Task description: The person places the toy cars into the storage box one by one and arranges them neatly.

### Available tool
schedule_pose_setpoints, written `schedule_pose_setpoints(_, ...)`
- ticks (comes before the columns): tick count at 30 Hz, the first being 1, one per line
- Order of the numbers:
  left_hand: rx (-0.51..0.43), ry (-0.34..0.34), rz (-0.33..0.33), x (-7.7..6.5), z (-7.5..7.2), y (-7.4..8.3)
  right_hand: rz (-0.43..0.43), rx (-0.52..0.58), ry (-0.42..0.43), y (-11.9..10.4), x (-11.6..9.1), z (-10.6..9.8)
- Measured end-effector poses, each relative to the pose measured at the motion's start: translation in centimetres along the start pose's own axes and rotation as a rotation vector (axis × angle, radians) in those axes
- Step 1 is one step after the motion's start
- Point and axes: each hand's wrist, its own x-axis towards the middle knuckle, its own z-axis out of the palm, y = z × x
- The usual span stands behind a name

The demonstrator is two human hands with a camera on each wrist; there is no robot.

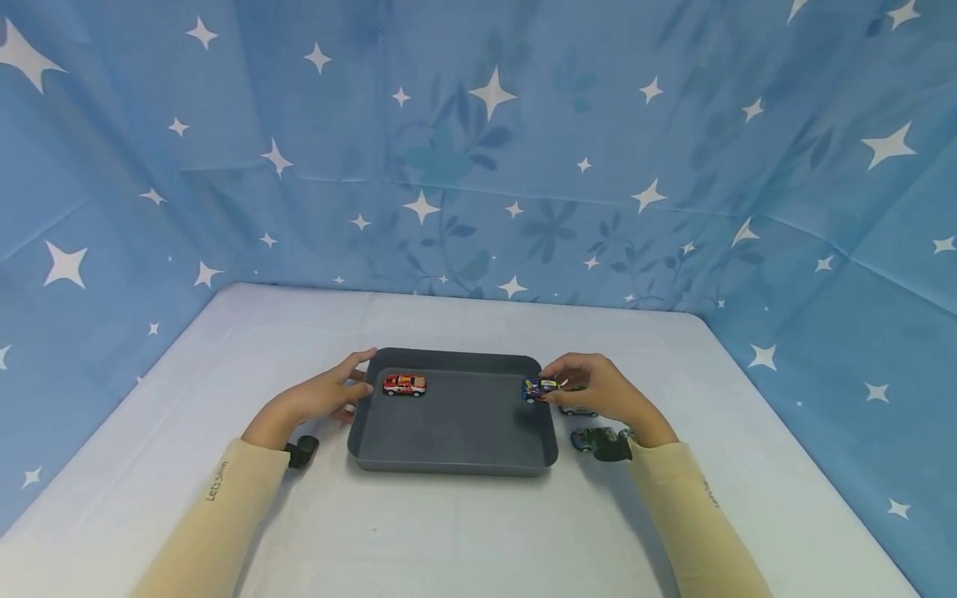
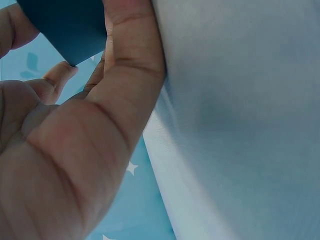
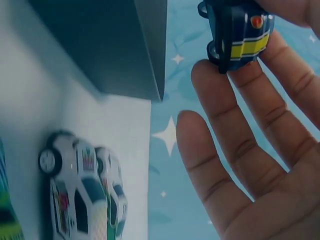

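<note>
A dark grey tray (image 1: 454,423) lies on the table with a red toy car (image 1: 404,384) near its far left corner. At the tray's left side my left hand (image 1: 323,394) grips the wall; in the left wrist view, the teal-looking tray (image 2: 70,30) sits between the fingers. My right hand (image 1: 598,389) pinches a dark blue toy car (image 1: 538,389) with a yellow stripe, above the tray's right edge. The right wrist view has this blue car (image 3: 245,37) between thumb and fingers, with other fingers spread out below.
Right of the tray, partly under my right hand, stands a pale toy car (image 1: 579,410). In the right wrist view, two white toy cars (image 3: 80,192) stand side by side. A green toy car (image 1: 586,438) is near my right wrist. Behind the white table (image 1: 463,531) hangs a blue starry cloth (image 1: 478,166).
</note>
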Motion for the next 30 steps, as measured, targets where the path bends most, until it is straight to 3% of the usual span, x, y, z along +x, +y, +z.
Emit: schedule_pose_setpoints(30, -0.002, -0.007, 0.004, 0.0, 0.0, 0.0, 0.134, 0.103, -0.024, -2.9, 3.4, 4.0)
